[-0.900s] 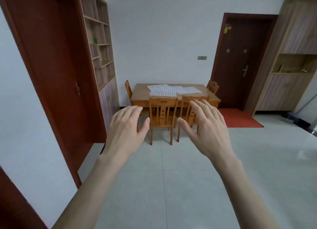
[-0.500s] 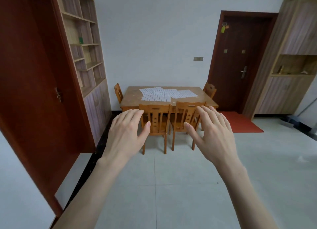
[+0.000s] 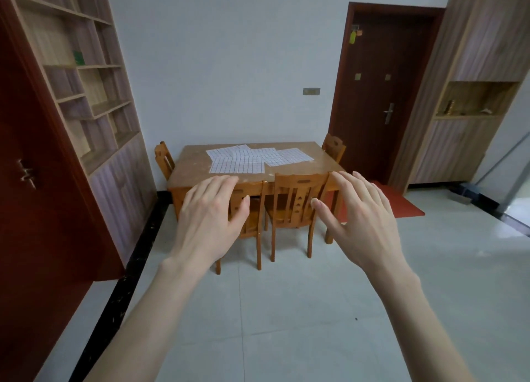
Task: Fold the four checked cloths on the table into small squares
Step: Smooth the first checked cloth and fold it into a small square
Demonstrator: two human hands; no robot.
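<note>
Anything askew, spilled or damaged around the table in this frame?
Nothing damaged or spilled. The checked cloths lie flat but overlapping at skewed angles on the table, unfolded. Both hands, left and right, are open in the air, holding nothing.

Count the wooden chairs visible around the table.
4: two chairs at the near side, one at the left end, one at the far right corner. Others may be hidden.

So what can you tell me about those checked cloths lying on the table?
The checked cloths are white with a fine dark grid and look thin, like light fabric. They lie flat and unfolded on the far half of the wooden table, overlapping one another at slight angles. Nothing rests on them, and neither hand touches them.
</note>
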